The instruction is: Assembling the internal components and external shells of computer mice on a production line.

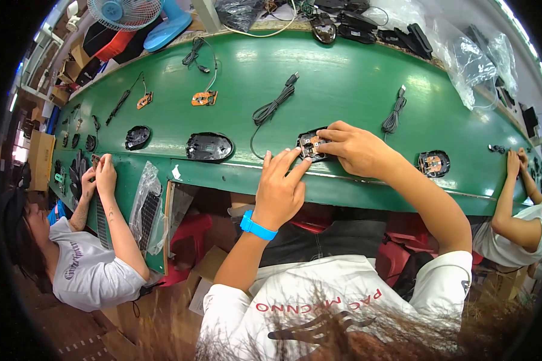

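An open black mouse base (pixel 310 145) with an orange circuit board inside sits near the front edge of the green belt (pixel 343 84). My right hand (pixel 355 147) covers its right side, fingers pressing onto the board. My left hand (pixel 281 188), with a blue wristband, rests at the belt's edge, its fingertips touching the base's left side. A coiled black cable (pixel 273 107) runs from the base toward the far side.
On the belt lie a black mouse shell (pixel 209 146), another shell (pixel 138 137), orange boards with cables (pixel 203 98), a second cable coil (pixel 394 117) and another board-fitted base (pixel 433 163). Co-workers' hands work at left (pixel 100 174) and right (pixel 515 161). A blue fan (pixel 132 13) stands behind.
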